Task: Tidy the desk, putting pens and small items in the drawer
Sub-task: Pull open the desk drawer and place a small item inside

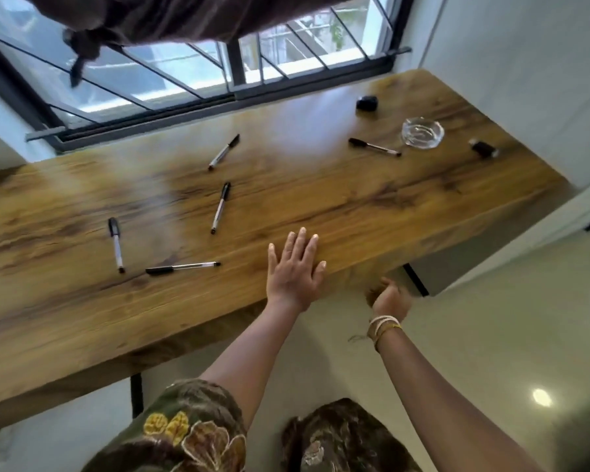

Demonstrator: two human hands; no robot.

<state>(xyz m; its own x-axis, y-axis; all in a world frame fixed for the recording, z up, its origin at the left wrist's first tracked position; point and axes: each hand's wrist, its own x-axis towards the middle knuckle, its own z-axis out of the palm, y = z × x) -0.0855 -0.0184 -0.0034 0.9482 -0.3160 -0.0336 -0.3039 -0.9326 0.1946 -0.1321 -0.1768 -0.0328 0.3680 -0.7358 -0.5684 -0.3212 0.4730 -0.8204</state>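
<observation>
A person's left hand lies flat, fingers spread, on the desk edge at centre frame; the right hand reaches beneath, its grip hidden. Five pens lie scattered across the wood.

The scene is lit brightly by daylight from the window at the far side. A pale sheen is cast across the far half of the desk, where the wood grain is washed out. 1 small round glare spot is seen on the floor at near right. Straight edges are bowed by wide-angle distortion. Slight blur softens the whole frame.
</observation>
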